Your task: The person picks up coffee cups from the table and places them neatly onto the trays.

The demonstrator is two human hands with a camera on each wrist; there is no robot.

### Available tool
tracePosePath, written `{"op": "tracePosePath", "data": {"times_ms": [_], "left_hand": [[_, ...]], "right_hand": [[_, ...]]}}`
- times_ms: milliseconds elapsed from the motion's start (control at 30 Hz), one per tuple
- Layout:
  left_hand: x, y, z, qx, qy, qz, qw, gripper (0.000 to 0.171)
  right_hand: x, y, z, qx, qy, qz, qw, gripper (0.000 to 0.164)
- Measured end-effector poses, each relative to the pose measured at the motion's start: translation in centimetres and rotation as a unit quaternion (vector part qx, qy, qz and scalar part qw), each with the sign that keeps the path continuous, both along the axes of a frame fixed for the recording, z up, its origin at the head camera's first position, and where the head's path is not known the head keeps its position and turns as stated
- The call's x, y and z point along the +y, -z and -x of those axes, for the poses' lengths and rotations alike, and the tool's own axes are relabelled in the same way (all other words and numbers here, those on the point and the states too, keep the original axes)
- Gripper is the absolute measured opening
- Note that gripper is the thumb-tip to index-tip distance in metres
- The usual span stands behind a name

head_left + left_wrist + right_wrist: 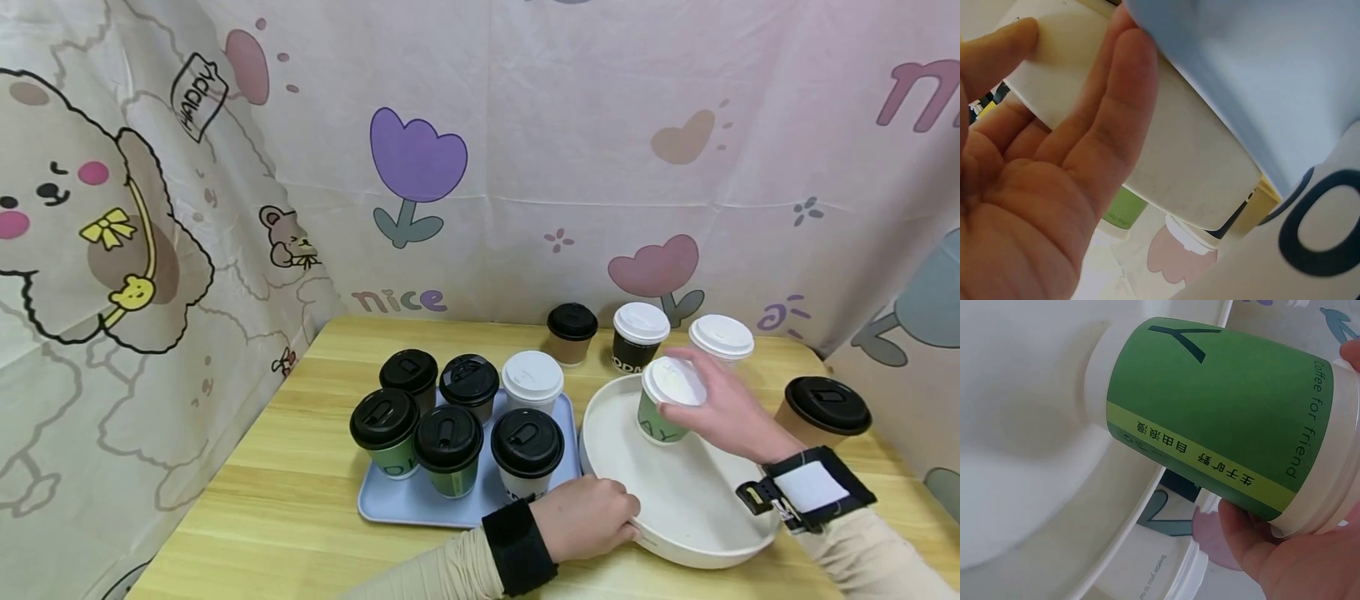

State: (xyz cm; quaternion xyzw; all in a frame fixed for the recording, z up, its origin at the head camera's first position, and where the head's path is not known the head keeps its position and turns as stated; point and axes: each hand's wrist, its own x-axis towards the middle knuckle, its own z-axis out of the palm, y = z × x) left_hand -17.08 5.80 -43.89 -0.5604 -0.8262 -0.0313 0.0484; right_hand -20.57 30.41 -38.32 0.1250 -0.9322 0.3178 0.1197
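My right hand (723,408) grips a green paper coffee cup (1216,419) with a white lid (674,382) around its top. The cup is tilted, its base close over the floor of a round white tray (697,500). My left hand (588,517) holds the tray's near-left rim, its thumb and some fingers (1110,119) against the outer wall. To the left, a blue rectangular tray (416,512) carries several lidded cups, among them a black-lidded green cup (448,450) and a white-lidded cup (532,379).
Behind the round tray stand a brown cup (572,333) with a black lid, a black cup (639,337) with a white lid and another white-lidded cup (722,336). A black-lidded brown cup (823,408) is at the right. A printed cloth (525,167) hangs behind the wooden table (285,500).
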Motion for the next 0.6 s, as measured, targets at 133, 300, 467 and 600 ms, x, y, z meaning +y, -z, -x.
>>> {"op": "tracePosePath", "data": {"times_ms": [133,300,467,600], "left_hand": [[0.0,0.0,0.0,0.005,0.001,0.002,1.0000,0.016],[0.0,0.0,0.0,0.004,0.000,0.004,1.0000,0.016],[0.0,0.0,-0.1,0.004,-0.001,0.001,1.0000,0.016],[0.0,0.0,-0.1,0.003,-0.003,-0.002,1.0000,0.016]], "right_hand": [[-0.4,0.3,0.3,0.006,-0.007,0.005,1.000,0.076],[-0.9,0.7,0.5,0.001,-0.017,0.004,1.000,0.075],[-1.1,0.8,0.7,0.000,-0.015,-0.004,1.000,0.075],[-1.3,0.7,0.9,-0.004,-0.014,-0.012,1.000,0.076]]}}
